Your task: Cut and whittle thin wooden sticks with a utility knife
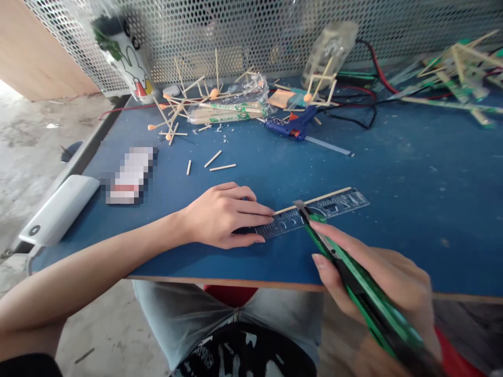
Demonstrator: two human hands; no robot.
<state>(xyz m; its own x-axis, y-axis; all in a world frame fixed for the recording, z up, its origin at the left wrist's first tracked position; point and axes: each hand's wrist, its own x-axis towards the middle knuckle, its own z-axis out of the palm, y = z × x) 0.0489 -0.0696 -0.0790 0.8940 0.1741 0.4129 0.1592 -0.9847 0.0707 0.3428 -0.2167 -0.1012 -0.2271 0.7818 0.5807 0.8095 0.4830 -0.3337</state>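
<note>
My right hand (387, 280) is closed around a green and black utility knife (349, 272). The knife's blade tip meets a thin wooden stick (328, 196) lying along the upper edge of a clear plastic ruler (288, 222). Fingers of my left hand (228, 215) lie stretched over the ruler's left end and the stick, pressing them to the blue table. Whatever is under the left palm is hidden. Beyond this hand lie three short cut stick pieces (213, 158).
At the back are stick frames with orange joints (214, 93), wrapped sticks (228, 112), a blue glue gun (291, 125) and cables (371, 112). A patterned cup (131, 68), a blurred-out flat object (131, 175) and a white rounded device (58, 209) stand or lie left. More stick structures (463, 73) are back right.
</note>
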